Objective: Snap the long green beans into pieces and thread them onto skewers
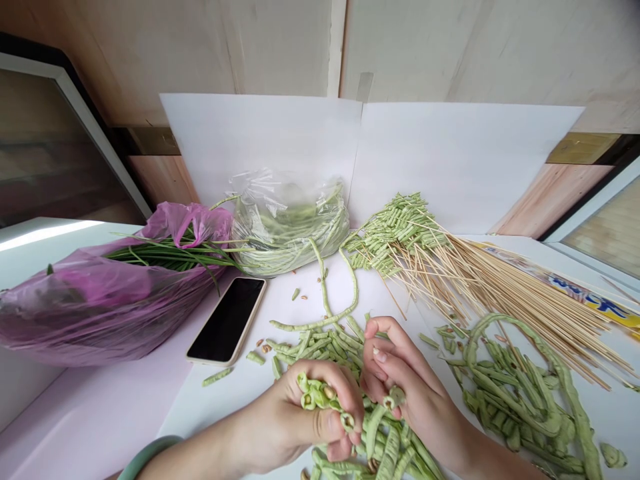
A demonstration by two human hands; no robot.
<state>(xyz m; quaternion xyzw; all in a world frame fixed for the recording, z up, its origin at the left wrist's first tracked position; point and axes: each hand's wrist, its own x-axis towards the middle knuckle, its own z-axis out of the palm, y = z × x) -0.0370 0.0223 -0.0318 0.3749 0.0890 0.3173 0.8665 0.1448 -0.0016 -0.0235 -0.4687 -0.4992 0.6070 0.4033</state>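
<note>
Green long beans folded between 2 bare hands

Pale green long beans (385,440) lie heaped on a white tabletop (240,407), directly beneath both hands. Left hand (285,417), jade bangle (147,460) at the wrist: fingers (345,400) curled closed around a tight zigzag bundle of folded bean (315,395). Right hand (413,387): fingers (380,357) bent inward, pinching a bean end (395,398), partly hidden behind them.

Step in hand, as judged: bending a long bean back and forth into stacked folds. Folds in the left hand look tight but unpinned, so the next move appears to call for a firm pinch on them. Neither hand holds a skewer.

Around the work: a 2nd pile of beans (515,400) sits to the right, overlapping the tips of loose bamboo skewers (505,307). Beyond the hands, rows of folded beans on skewers (395,233) fan out, their bare sticks pointing right. Farther back, a clear plastic bag (287,227) holds more long beans. To the left are a pink plastic bag (125,293) of long green chives (170,257) and a face-up smartphone (227,320). Small seeds (263,343) lie scattered near the phone.
</note>
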